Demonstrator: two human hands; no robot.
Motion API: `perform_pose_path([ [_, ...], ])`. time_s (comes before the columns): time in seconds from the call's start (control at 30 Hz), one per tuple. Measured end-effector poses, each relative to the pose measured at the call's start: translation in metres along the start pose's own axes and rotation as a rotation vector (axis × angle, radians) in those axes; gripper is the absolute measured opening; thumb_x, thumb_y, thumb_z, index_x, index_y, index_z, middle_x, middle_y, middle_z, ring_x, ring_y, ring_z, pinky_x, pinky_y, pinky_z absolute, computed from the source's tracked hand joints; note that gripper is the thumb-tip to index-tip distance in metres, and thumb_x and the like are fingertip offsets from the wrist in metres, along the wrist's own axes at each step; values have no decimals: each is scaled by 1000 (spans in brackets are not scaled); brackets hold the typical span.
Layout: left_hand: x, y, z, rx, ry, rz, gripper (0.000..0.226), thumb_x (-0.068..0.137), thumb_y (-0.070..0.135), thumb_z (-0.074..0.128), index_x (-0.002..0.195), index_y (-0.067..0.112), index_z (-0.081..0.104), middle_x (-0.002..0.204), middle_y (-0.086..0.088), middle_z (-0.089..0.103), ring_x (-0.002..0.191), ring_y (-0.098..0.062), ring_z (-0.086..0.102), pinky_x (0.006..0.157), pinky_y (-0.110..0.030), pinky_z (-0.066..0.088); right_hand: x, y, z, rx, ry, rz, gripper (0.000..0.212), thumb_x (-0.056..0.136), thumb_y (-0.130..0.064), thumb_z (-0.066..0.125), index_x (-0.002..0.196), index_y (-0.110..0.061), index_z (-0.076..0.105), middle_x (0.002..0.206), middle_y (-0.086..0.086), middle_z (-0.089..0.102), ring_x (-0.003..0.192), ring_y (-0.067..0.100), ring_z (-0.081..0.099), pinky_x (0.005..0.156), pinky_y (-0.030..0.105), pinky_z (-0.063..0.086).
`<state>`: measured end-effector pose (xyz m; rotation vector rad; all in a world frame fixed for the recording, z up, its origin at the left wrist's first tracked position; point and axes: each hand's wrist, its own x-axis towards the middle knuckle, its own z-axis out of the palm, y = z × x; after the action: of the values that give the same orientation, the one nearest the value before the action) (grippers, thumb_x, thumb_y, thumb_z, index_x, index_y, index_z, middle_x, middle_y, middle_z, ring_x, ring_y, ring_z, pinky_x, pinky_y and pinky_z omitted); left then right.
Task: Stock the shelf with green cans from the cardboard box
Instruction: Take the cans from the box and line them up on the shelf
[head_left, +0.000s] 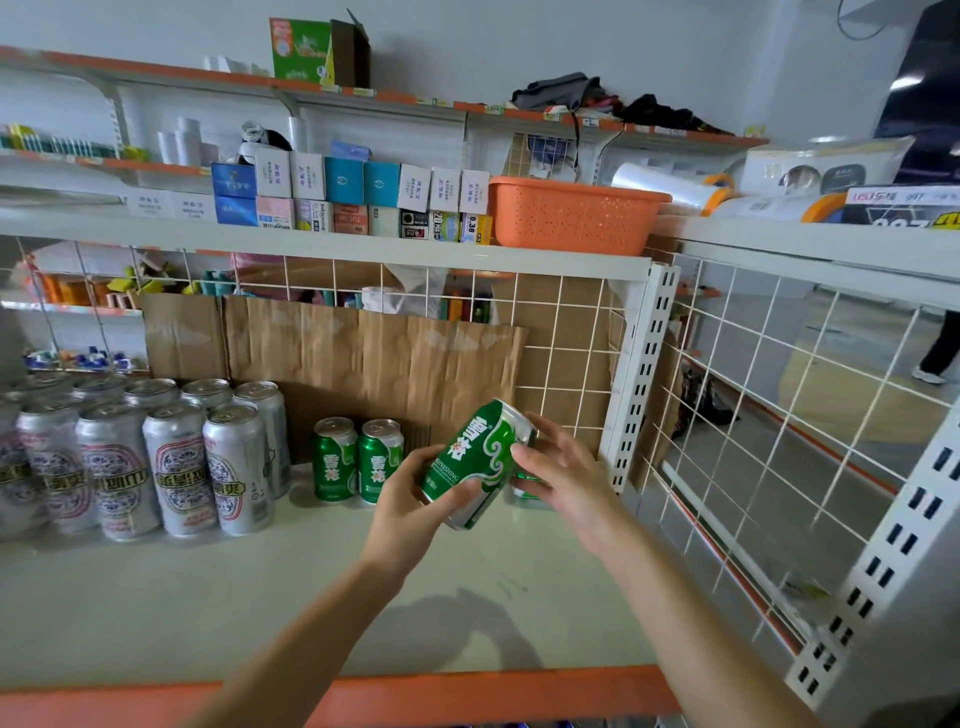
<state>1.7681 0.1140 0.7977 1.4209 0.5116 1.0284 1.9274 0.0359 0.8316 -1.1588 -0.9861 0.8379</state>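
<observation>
Single head-worn wide-angle view, looking forward and slightly down onto a white shelf (218, 597) from close range, at arm's length. Faces the cardboard-backed wire grid (561, 332) behind it. Takes in upper shelves above, bent by the lens, and the orange front edge (467, 696) below.

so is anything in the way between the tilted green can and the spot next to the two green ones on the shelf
Nothing visible. The tilted green can, held by the left hand, sits just right of the two standing green cans, with bare shelf between.
</observation>
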Motion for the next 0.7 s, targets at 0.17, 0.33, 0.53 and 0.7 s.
perform_pose_path([
  [0.17,-5,-1,15,54,56,58,48,53,34,78,96,29,57,91,3,69,77,0,64,71,-18,53,1,2,13,39,104,-11,33,82,-9,67,113,-12,58,93,1,70,75,8,70,60,20,54],
  [0.33,-8,-3,23,72,93,86,43,60,30,74,98,29,55,96,-1,66,76,2,63,70,-15,52,5,2,17,-11,196,-44,43,76,-10,76,115,-7,57,101,6,68,79,8,68,60,17,53],
  [0.53,-9,1,22,107,-8,86,51,64,23,81,104,33,53,104,8,63,90,4,61,82,-21,53,6,-1,8,-90,129,-99,48,60,-24,73,106,-16,61,96,-1,70,82,5,69,65,18,53],
  [0.7,-5,-5,11,23,-94,-33,82,49,52,81,121,24,53,121,1,61,114,-14,57,97,-36,48,3,-9,-2,-108,-6,-102,61,46,-35,77,105,-22,62,91,-7,73,85,7,69,67,20,53],
])
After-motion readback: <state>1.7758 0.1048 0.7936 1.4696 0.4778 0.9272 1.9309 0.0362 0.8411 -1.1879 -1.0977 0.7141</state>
